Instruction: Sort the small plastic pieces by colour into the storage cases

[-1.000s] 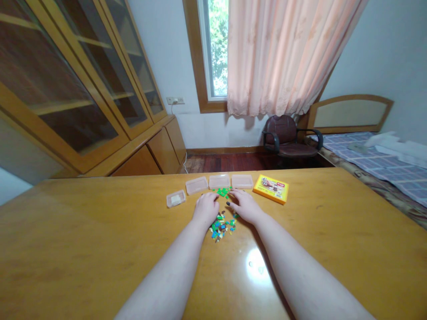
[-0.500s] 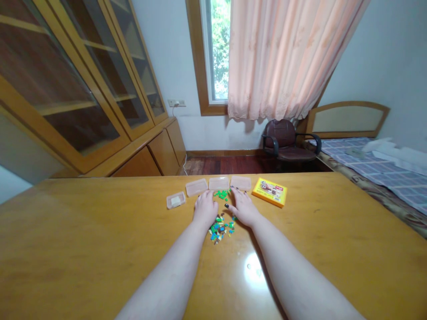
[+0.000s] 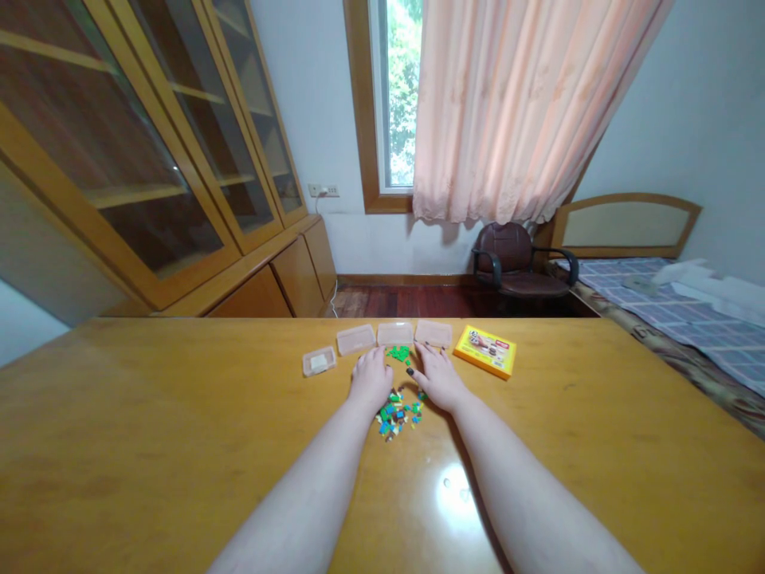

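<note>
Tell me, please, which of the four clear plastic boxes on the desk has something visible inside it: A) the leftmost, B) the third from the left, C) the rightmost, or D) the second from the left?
A: a pale block sits inside the leftmost clear plastic box.

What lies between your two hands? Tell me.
In the head view, green bricks lie between the left hand and right hand, with mixed-colour bricks nearer the wrists.

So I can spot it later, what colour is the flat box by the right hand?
The flat box is yellow, best seen in the head view.
</note>
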Available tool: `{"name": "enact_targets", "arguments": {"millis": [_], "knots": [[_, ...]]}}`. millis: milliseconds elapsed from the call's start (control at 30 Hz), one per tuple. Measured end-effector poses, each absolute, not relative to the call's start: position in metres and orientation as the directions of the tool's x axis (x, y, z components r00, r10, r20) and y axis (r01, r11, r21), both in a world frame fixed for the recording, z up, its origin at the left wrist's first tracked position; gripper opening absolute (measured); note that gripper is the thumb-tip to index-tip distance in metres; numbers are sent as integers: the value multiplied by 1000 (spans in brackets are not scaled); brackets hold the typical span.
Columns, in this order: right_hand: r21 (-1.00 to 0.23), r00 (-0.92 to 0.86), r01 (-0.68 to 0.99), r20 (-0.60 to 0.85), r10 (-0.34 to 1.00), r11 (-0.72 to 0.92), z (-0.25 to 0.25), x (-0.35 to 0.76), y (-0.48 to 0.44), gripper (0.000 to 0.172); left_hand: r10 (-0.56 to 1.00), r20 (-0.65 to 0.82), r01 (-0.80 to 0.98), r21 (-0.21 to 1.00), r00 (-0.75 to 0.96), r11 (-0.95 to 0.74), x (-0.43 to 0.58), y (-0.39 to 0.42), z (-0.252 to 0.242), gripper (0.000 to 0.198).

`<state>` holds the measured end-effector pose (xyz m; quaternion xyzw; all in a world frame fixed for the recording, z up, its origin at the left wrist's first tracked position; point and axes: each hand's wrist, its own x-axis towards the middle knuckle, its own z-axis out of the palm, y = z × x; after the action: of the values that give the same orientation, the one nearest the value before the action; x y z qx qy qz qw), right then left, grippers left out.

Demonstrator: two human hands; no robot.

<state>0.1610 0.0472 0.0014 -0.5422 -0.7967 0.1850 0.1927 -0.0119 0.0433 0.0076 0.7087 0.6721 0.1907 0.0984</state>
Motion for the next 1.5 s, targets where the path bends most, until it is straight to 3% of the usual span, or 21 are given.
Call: {"name": "enact_targets", "arguments": {"millis": [167,367,533,733,933,1033,1300,1500], "knots": [[-517,-406,763,85,910,389,3,162,46,61,987,142,908,401,72,-124,-14,44,4,51],[-606,-291,713,203,935,353,5,164,45,43,987,150,890,441,54,-115,-16,46,2,50],[-612,-382,677,181,906,408,9,163,43,38,990,139,864,497,10,-78,-16,46,6,50],[-708,-193,626,264,945,326,2,163,47,37,987,158,828,554,0,-89,-19,48,3,50],[-825,-54,515,241,969,234,0,164,51,32,975,222,798,587,4,-137,-22,51,-3,50],[-840,-23,503,224,974,205,0,165,51,33,961,262,795,562,93,-230,-22,49,1,45],[-884,33,430,217,976,182,0,165,51,31,777,262,650,433,572,-624,-13,35,11,44],[-899,27,402,199,980,172,-1,165,51,30,700,152,578,458,697,-675,-8,32,14,47]]}}
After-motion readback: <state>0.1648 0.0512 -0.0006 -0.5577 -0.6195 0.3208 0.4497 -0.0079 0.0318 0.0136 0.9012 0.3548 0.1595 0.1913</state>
